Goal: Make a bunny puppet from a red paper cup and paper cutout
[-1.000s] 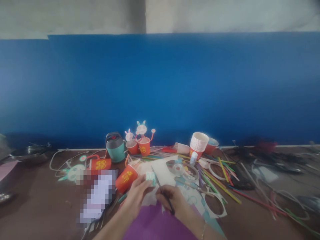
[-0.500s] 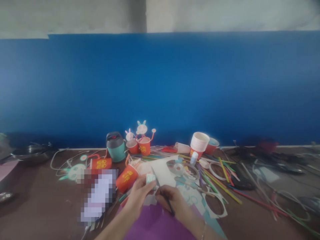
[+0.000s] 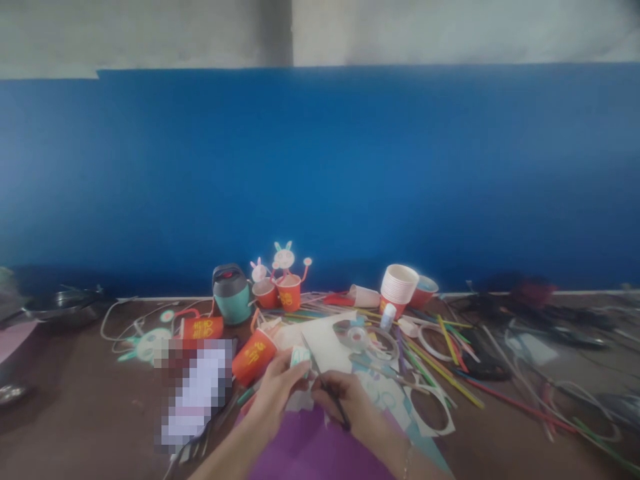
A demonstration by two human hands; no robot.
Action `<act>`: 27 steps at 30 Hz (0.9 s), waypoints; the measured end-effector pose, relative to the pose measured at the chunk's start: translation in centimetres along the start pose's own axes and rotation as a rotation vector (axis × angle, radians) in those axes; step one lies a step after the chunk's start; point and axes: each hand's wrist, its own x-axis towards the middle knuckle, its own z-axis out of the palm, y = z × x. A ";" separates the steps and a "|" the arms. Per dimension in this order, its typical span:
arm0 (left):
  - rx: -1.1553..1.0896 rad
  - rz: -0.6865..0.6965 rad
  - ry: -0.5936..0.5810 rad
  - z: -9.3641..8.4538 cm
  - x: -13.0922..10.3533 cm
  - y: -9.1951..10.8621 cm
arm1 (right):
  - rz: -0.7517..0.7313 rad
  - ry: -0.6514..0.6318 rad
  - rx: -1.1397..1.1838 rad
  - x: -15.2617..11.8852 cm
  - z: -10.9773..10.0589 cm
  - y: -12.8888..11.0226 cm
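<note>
Between its thumb and fingers, my left hand (image 3: 277,390) pinches a small paper piece (image 3: 300,359), white with green marks. My right hand (image 3: 345,400) is closed round a pair of dark-handled scissors (image 3: 320,373); the blades point up and away, just right of the paper piece. Both hands are close together over a purple sheet (image 3: 315,447). White paper (image 3: 325,340) lies beyond them. An orange-red cup (image 3: 255,355) lies on its side left of my left hand.
A phone-like pixelated object (image 3: 197,393) lies left. Behind stand a teal flask (image 3: 233,297), rabbit-decorated cups (image 3: 289,293) and stacked paper cups (image 3: 399,287). Rolls of tape (image 3: 434,341), cut-out paper (image 3: 430,410) and coloured sticks (image 3: 445,373) cover the right side.
The small paper piece has tilted slightly in my left hand, and its thumb has shifted. The scissors stay in my right hand at nearly the same spot.
</note>
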 end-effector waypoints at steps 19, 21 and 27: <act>0.076 0.040 0.061 0.0 -0.1 -0.7 | 0.017 -0.018 -0.003 0.0 0.1 0.0; 0.097 0.039 0.079 0.1 -0.1 -0.7 | 0.016 -0.024 0.004 0.0 0.0 0.1; 0.116 0.053 0.064 0.3 -0.2 -0.6 | 0.028 -0.025 0.019 -0.1 0.0 0.1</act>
